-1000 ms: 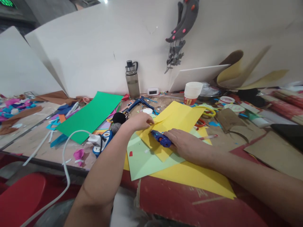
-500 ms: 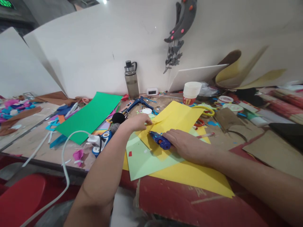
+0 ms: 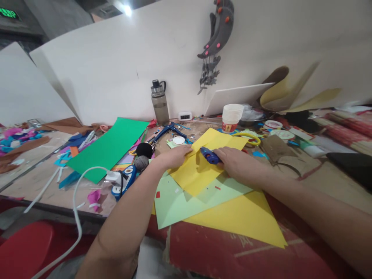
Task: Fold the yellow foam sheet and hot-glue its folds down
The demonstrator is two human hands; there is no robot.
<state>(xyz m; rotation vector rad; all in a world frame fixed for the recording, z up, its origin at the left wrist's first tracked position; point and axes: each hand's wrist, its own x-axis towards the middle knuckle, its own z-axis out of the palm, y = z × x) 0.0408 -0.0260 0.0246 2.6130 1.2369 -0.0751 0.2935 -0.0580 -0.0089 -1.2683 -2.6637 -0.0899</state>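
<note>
A folded yellow paper sheet (image 3: 213,145) lies over a light green sheet (image 3: 171,209). My left hand (image 3: 178,155) is closed on the yellow sheet's left edge, fingertips pinching near the fold. In my right hand (image 3: 232,161) is a small dark blue tool with a rounded body (image 3: 209,155); its exact kind is not clear. The tool's tip points left and rests at or just above the yellow paper. Another yellow sheet (image 3: 247,215) lies beneath the green one.
A green sheet (image 3: 112,147), a blue-and-white power strip (image 3: 123,186) with a plugged white cable (image 3: 76,201) and balls of yarn (image 3: 142,162) lie to the left. Behind stand a water bottle (image 3: 159,106), a small clock (image 3: 185,116) and stacked paper cups (image 3: 231,118).
My right hand has moved the blue tool up and to the right across the yellow paper. The yellow sheet's near part has shifted. My left hand stays at its left edge.
</note>
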